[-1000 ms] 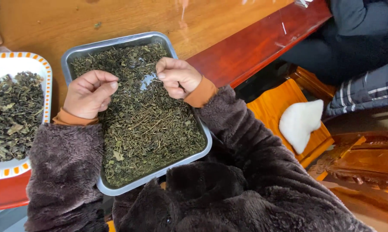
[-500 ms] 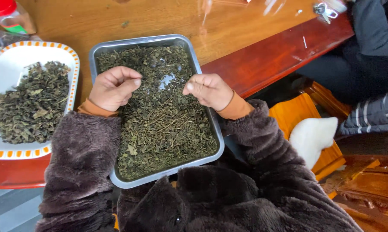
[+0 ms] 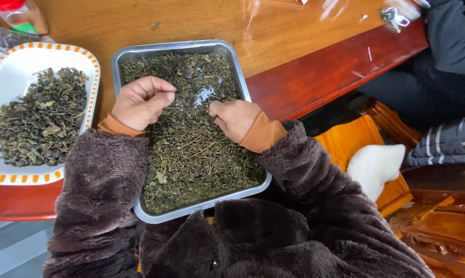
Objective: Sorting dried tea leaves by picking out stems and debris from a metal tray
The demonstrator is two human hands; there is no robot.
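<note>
A steel tray (image 3: 139,50) full of dried green leaves and stems (image 3: 196,159) rests at the table's edge, over my lap. My left hand (image 3: 139,103) hovers over the tray's left side, fingers curled into a loose fist; whether it holds leaves is hidden. My right hand (image 3: 235,118) lies on the leaves in the tray's middle, fingers curled down and pinching into the leaves. Both arms wear fuzzy brown sleeves with orange cuffs.
A white oval plate (image 3: 16,67) with an orange-dotted rim holds a pile of sorted dried leaves (image 3: 41,121) at the left. A red-capped bottle (image 3: 21,15) stands at the back left. Another person's dark clothing (image 3: 449,62) and an orange wooden stool (image 3: 366,149) are at the right.
My right hand has dropped from above the tray down onto the leaves. My left hand stays curled over the tray's left side. The view has shifted slightly.
</note>
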